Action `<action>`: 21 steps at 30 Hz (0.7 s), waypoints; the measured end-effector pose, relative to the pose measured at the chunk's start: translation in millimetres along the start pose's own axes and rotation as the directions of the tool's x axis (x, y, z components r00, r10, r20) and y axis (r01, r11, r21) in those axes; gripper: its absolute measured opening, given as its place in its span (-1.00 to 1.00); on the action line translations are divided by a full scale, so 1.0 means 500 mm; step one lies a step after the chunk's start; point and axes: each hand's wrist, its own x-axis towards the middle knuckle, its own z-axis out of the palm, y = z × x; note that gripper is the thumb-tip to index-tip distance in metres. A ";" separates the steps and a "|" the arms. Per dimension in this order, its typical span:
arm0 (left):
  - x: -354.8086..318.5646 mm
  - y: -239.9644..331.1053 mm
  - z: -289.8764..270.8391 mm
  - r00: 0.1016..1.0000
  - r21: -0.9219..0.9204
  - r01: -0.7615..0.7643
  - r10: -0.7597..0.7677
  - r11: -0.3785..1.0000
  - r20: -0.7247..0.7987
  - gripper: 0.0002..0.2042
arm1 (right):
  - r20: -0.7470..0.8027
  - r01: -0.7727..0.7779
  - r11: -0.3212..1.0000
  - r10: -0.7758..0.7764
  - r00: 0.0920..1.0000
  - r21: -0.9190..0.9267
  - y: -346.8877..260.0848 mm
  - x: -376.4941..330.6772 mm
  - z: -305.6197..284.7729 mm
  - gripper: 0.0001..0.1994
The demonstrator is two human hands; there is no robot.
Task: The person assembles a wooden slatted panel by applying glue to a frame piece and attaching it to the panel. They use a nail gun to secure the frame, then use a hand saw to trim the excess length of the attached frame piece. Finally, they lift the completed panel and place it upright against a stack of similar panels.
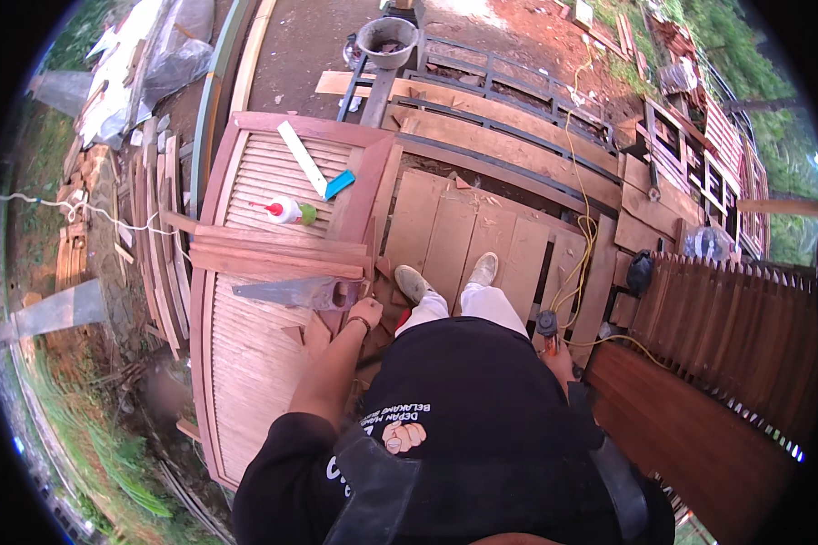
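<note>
Left hand is resting beside the handle of the saw, fingers curled together, apparently not clamped on it; the saw is lying flat across the louvred door, within easy reach. Right hand is gripping a dark power tool low at the hip, fingers closed on it, its yellow cord trailing away. Glue bottle and ruler are lying further up the door.

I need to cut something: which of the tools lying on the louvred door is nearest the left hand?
The handsaw, lying just beyond the left hand; the glue bottle and square ruler lie farther up the louvred door.
</note>
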 end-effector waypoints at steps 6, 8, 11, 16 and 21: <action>-0.002 0.061 0.049 0.983 -0.201 -0.011 0.048 0.979 0.178 -0.74 | -0.018 -0.389 0.893 0.403 0.915 0.228 0.224 -0.121 0.056 -0.62; 0.005 0.048 0.055 0.972 -0.205 -0.009 0.057 0.979 0.228 -0.76 | 0.033 -0.498 0.825 0.509 0.860 0.266 0.281 -0.140 0.078 -0.61; 0.001 0.067 0.047 0.954 0.024 -0.033 0.024 0.999 0.298 -0.78 | -0.055 -0.562 0.800 0.583 0.810 0.209 0.350 -0.184 0.123 -0.55; 0.094 0.021 0.005 0.801 0.603 -0.598 0.371 0.528 0.471 -0.80 | 0.104 -0.632 0.694 0.641 0.760 0.345 0.401 -0.238 0.123 -0.55; 0.013 0.118 0.085 0.725 0.758 -0.652 0.310 0.019 0.616 -0.79 | 0.128 -0.629 0.699 0.628 0.768 0.340 0.521 -0.237 0.156 -0.55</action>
